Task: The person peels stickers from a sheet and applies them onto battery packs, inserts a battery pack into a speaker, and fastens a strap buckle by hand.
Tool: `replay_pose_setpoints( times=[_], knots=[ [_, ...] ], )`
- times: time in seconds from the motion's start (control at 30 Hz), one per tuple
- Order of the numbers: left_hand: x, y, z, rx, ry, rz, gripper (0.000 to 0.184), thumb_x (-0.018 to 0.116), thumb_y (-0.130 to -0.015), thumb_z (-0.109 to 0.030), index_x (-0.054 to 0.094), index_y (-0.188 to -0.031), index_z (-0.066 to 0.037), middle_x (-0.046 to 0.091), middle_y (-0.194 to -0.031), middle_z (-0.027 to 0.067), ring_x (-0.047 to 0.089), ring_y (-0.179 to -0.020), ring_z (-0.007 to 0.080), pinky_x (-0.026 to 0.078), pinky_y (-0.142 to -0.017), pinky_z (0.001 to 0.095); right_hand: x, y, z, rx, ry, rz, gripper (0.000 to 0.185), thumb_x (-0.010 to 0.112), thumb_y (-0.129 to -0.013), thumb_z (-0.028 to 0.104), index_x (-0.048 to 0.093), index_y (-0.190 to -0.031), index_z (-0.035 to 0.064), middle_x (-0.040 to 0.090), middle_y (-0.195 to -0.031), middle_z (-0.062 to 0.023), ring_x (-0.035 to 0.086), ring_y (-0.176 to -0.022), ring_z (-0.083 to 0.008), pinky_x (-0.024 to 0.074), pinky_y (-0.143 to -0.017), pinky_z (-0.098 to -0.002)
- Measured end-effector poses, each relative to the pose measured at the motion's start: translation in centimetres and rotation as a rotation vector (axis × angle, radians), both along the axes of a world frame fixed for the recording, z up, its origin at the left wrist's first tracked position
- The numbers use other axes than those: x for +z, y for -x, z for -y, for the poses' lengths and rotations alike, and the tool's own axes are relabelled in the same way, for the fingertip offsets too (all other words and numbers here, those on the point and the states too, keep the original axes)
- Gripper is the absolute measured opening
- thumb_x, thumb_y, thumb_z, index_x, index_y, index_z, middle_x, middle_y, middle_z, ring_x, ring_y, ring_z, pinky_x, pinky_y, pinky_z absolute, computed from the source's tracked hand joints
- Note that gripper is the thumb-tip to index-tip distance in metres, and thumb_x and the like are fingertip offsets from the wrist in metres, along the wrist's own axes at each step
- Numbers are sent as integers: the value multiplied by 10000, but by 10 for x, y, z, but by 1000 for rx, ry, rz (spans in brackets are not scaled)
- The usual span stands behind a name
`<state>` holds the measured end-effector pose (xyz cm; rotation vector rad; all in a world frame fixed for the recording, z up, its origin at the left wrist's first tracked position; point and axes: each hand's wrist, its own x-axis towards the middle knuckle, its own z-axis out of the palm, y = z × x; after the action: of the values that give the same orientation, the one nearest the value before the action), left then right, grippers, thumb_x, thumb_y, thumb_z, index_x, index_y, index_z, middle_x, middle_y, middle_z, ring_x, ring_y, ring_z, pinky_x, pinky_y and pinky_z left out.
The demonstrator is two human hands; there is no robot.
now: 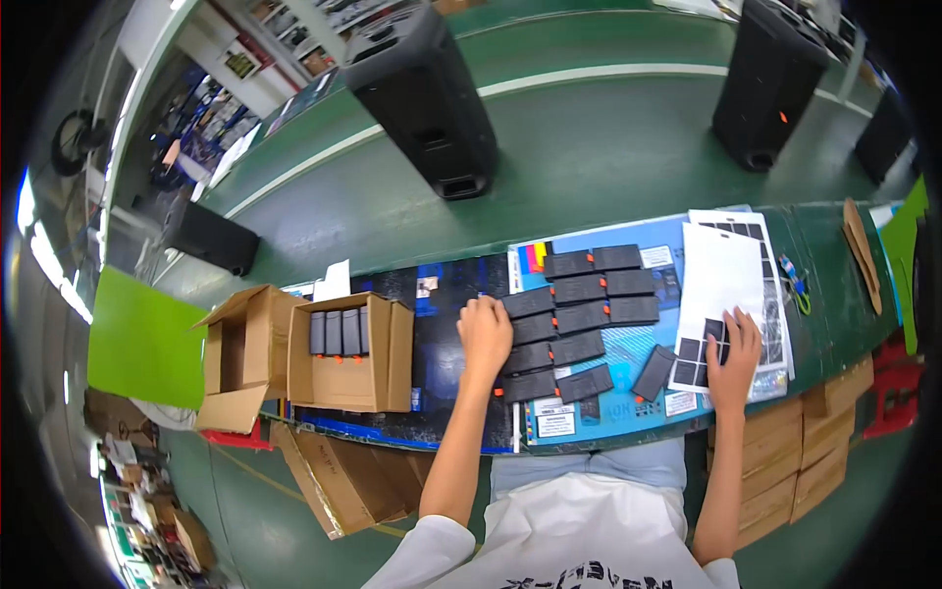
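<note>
My left hand [486, 336] is closed, fingers curled down at the left end of a black block [531, 302]; what its fingertips hold, if anything, is hidden. Several more black blocks with small orange-red tips, such as this block [582, 316], lie in two rough columns on the blue printed sheet [628, 346]. One tilted block [654, 372] lies apart, near my right hand. My right hand [736, 365] rests with fingers spread on a white label sheet [721, 270] with black squares, its fingers beside a dark square.
An opened carton [392, 358] holds several upright black blocks [339, 332]; another open carton [228, 363] stands left of it. Tall black speakers [427, 108] stand beyond the workbench. A blue-green cord [795, 285] lies right of the sheets. Flattened cardboard [339, 481] leans below the bench.
</note>
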<state>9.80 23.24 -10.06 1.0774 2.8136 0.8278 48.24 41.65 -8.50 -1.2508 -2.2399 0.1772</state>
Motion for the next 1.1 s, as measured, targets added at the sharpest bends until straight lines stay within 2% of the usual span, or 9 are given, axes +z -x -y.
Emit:
replay_pose_setpoints(
  times=[0.2,0.27,0.33,0.37,0.47,0.57,0.77,1.0,1.1],
  knots=[
    [4,0,4,-37,-31,58,180,591,-1035,-212,664,-1002,-51,616,-1050,161,567,-1026,395,431,-904,530,3,-1,2,-9,23,32,447,679,-994,163,606,-1423,63,529,-1530,-122,442,-1446,-358,343,-1216,-502],
    [3,10,8,-37,-29,47,170,613,-1035,-210,674,-1005,-54,667,-998,152,617,-966,386,464,-866,514,0,-1,1,-10,21,39,441,675,-996,159,608,-1423,68,530,-1530,-119,439,-1447,-352,341,-1219,-502],
    [2,19,12,-21,-168,397,170,634,-1051,-196,681,-1022,-35,703,-932,114,671,-870,218,499,-811,366,-2,-1,0,-8,23,43,441,677,-993,158,611,-1419,62,532,-1529,-123,436,-1453,-356,339,-1218,-508],
    [12,14,14,33,-271,458,185,618,-1073,-187,668,-1046,-11,723,-910,94,680,-825,148,505,-781,289,-4,-1,0,-12,27,42,441,679,-990,157,613,-1415,56,534,-1527,-127,434,-1459,-361,338,-1216,-514],
    [31,10,26,8,-521,654,213,555,-1116,-179,623,-1036,7,710,-953,78,715,-895,161,508,-793,291,-1,0,1,-4,31,39,442,678,-997,158,607,-1421,60,528,-1533,-124,435,-1456,-356,343,-1213,-512],
    [46,4,31,52,-623,643,204,534,-1128,-180,602,-1046,-6,707,-980,92,734,-946,178,508,-800,292,-4,-1,-1,3,38,48,446,678,-996,154,604,-1427,65,521,-1542,-123,435,-1451,-354,343,-1213,-510],
    [56,0,29,61,-755,672,198,511,-1141,-183,594,-1072,-18,720,-1036,107,729,-986,184,525,-838,306,-5,-1,-1,-2,32,64,461,681,-1001,152,597,-1450,85,519,-1546,-104,431,-1450,-339,350,-1216,-497],
    [53,4,14,70,-828,675,203,513,-1142,-184,596,-1087,-7,708,-1058,111,707,-989,179,547,-907,321,-1,0,0,-2,32,75,453,657,-1012,162,599,-1455,88,522,-1543,-123,450,-1438,-343,341,-1216,-485],
    [53,11,-3,86,-904,664,216,528,-1136,-196,588,-1052,-7,684,-1021,83,674,-948,154,519,-885,311,-2,1,0,0,39,70,453,657,-1011,163,600,-1454,88,522,-1544,-121,450,-1438,-340,340,-1216,-487]
  ],
)
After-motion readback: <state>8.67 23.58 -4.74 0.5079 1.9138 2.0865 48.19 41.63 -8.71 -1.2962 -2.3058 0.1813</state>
